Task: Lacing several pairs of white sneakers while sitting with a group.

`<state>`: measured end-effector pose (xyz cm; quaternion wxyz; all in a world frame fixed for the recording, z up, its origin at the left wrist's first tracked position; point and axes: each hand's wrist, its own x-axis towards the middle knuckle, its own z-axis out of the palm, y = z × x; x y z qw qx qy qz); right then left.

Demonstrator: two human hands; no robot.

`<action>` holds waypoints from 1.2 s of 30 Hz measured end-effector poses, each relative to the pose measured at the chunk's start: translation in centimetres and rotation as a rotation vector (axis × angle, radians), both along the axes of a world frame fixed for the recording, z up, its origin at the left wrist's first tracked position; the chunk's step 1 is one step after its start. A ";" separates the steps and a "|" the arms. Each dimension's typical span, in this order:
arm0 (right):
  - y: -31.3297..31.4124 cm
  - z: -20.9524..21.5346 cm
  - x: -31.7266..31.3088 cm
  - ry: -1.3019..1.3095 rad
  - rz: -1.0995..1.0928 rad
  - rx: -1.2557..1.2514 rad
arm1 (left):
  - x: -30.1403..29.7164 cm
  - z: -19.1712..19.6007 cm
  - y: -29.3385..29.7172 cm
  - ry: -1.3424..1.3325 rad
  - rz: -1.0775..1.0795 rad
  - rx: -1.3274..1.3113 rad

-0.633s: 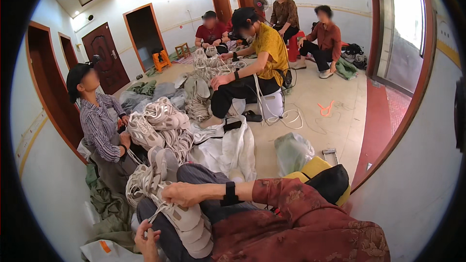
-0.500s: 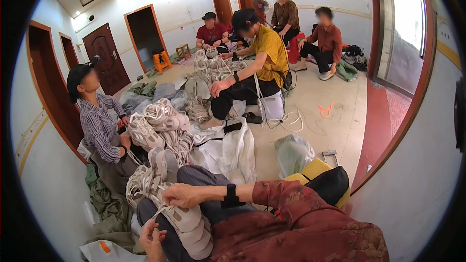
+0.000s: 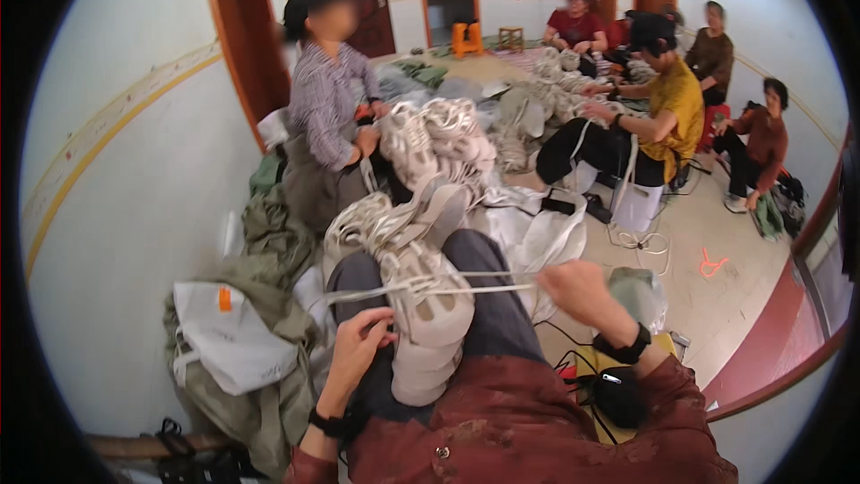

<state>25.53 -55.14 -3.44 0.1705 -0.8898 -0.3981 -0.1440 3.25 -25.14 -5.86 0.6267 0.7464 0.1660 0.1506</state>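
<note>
A row of nested beige-and-white sneakers (image 3: 434, 318) lies across my lap, between my knees. A pale shoelace (image 3: 488, 289) is drawn taut in two strands across the nearest upper, out to the right. At its right end, my right hand (image 3: 573, 291) is closed on the lace, beyond my right knee. My left hand (image 3: 358, 345) is beside the left flank of the shoe, fingers curled toward the thumb. Whatever lies between those fingertips is too small to make out. Loose lace strands pass just above this hand.
A large pile of laced sneakers (image 3: 439, 139) rises ahead. A co-worker in a striped shirt (image 3: 327, 116) sits left of it; another in a yellow top (image 3: 667, 103) sits right. A white bag (image 3: 237, 336) rests on green cloth at my left. Cords (image 3: 573, 363) lie at my right.
My right hand has moved from the shoe out to the right, drawing the lace taut. My left hand has come up beside the shoe. The view has swung left.
</note>
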 end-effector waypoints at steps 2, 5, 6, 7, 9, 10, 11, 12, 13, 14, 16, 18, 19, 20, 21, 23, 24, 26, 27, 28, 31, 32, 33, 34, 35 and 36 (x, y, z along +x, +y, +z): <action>-1.6 -1.4 2.0 0.033 -0.143 -0.059 | -0.1 -0.4 0.2 0.010 -0.017 0.045; -1.8 -4.0 4.5 0.209 -0.124 0.095 | 0.0 -1.0 0.8 0.030 -0.035 0.025; -1.3 -5.4 5.3 0.274 -0.111 0.120 | 0.3 -1.3 1.1 0.050 -0.047 0.020; -0.7 -6.4 5.8 0.345 -0.092 0.144 | 0.2 -1.2 1.2 0.046 -0.047 0.008; 0.9 -6.5 5.5 0.645 -0.060 0.170 | 0.2 -1.3 1.4 0.057 -0.039 -0.028; 1.7 -5.9 4.8 0.715 -0.038 0.140 | 0.3 -1.1 1.6 0.065 -0.028 -0.044; 2.3 -5.7 4.5 0.778 -0.016 0.117 | 0.6 -1.2 1.8 0.073 -0.036 -0.052; 2.6 -6.1 4.7 0.799 -0.016 0.097 | 0.7 -1.3 2.0 0.079 -0.043 -0.053; 2.8 -6.6 4.7 0.583 0.102 0.156 | 0.9 -1.1 1.9 0.082 -0.045 -0.046; 2.9 -7.0 4.6 0.363 0.219 0.215 | 1.1 -0.9 1.6 0.099 -0.026 -0.029; 4.1 -5.8 3.5 0.352 0.242 0.264 | 1.1 -0.9 1.6 0.110 -0.023 0.010; 5.7 -3.1 1.9 0.327 0.266 0.321 | 1.1 -1.3 1.6 0.113 -0.018 -0.018; 6.5 -1.4 0.9 0.386 0.256 0.316 | 1.0 -1.5 1.5 0.111 -0.019 -0.042; 7.6 -0.4 0.1 0.447 0.252 0.314 | 0.8 -1.5 1.5 0.114 -0.008 -0.039; 8.5 -0.1 -0.3 0.432 0.294 0.370 | 0.8 -1.5 1.4 0.116 -0.010 -0.038; 10.2 0.2 -0.7 0.413 0.350 0.416 | 0.9 -1.3 1.1 0.118 -0.018 -0.038; 11.1 0.2 -0.6 0.400 0.412 0.460 | 0.9 -1.1 1.0 0.122 -0.015 -0.040; 12.5 -0.3 -0.1 0.382 0.461 0.470 | 0.9 -1.1 0.9 0.127 -0.008 -0.043; 12.9 -0.3 0.0 0.371 0.457 0.410 | 0.9 -1.3 0.9 0.113 -0.010 -0.055; 13.2 -0.3 0.0 0.360 0.452 0.348 | 0.9 -1.4 1.0 0.100 -0.012 -0.068; 13.3 0.3 -0.4 0.411 0.417 0.299 | 1.0 -1.3 1.3 0.101 -0.025 -0.035; 13.2 0.3 -0.6 0.411 0.421 0.292 | 0.9 -1.5 1.3 0.099 -0.020 -0.040; 13.1 0.4 -0.8 0.444 0.437 0.299 | 0.9 -1.6 1.4 0.096 -0.025 -0.047; 12.9 0.5 -0.9 0.478 0.451 0.306 | 0.9 -1.6 1.5 0.093 -0.030 -0.054; 12.8 0.6 -1.1 0.475 0.456 0.302 | 0.9 -1.7 1.6 0.088 -0.025 -0.056; 12.6 0.8 -1.3 0.596 0.494 0.376 | 0.9 -1.7 1.6 0.091 -0.024 -0.059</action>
